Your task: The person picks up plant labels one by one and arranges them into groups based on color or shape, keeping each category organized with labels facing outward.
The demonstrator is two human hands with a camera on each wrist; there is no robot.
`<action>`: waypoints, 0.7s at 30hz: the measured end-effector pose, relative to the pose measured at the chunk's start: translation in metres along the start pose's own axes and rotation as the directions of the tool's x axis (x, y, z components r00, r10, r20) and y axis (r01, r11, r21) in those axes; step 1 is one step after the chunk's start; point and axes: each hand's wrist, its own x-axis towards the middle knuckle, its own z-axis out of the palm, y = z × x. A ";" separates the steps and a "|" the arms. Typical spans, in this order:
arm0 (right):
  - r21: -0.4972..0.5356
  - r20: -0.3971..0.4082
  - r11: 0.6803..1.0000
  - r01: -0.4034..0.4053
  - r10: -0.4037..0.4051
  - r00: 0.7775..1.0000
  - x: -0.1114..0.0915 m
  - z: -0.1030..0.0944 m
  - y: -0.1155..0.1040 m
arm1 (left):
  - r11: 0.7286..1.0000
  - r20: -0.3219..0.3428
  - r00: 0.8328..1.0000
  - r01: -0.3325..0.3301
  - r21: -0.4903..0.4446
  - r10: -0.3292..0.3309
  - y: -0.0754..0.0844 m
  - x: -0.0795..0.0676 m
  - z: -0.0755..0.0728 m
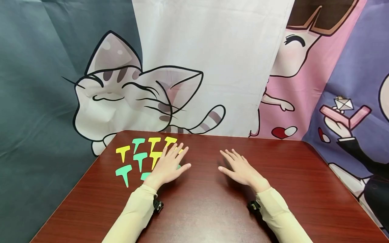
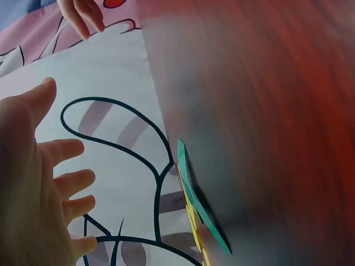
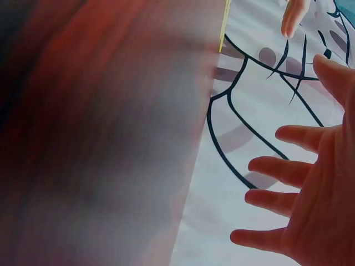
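My left hand (image 1: 167, 167) hovers over the right part of a group of T-shaped plant labels, fingers spread and nothing held. It hides some of them from the head view. Several labels are yellow, like the yellow label (image 1: 123, 151) at the far left; others are green, like the green label (image 1: 123, 170) nearest the front. In the left wrist view a green label (image 2: 199, 199) shows edge-on below the hand. Over bare wood to the right, my right hand (image 1: 244, 171) is held with its fingers extended, holding nothing.
The dark red-brown wooden table (image 1: 206, 209) shines under the light. Behind it hangs a cloth backdrop (image 1: 212, 50) printed with a cartoon cat and figures. Each wrist carries a small black camera, such as the left camera (image 1: 158, 205).
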 end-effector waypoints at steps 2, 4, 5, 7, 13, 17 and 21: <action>0.011 0.004 1.000 0.002 -0.002 1.000 0.003 0.001 -0.003 | 1.000 -0.003 1.000 0.002 0.000 -0.002 -0.003 -0.001 0.000; 0.014 0.010 1.000 0.007 -0.007 1.000 0.005 0.002 -0.006 | 1.000 -0.009 1.000 0.000 0.002 0.000 -0.005 -0.002 -0.001; 0.014 0.014 1.000 0.007 -0.007 1.000 0.006 0.003 -0.008 | 1.000 -0.010 1.000 0.002 0.004 -0.002 -0.006 -0.003 -0.001; 0.010 0.023 1.000 0.006 -0.006 1.000 0.008 0.004 -0.010 | 1.000 -0.014 1.000 0.002 0.003 -0.002 -0.008 -0.004 -0.002; 0.000 0.041 1.000 0.020 -0.020 0.999 0.015 0.009 -0.016 | 1.000 -0.027 1.000 0.007 0.009 -0.007 -0.014 -0.007 -0.007; -0.005 0.054 1.000 0.020 -0.019 0.998 0.018 0.012 -0.020 | 1.000 -0.033 0.999 0.004 0.017 -0.004 -0.019 -0.011 -0.009; 0.007 0.077 1.000 0.012 -0.013 0.997 0.021 0.016 -0.026 | 1.000 -0.044 0.999 0.009 0.025 -0.007 -0.026 -0.018 -0.010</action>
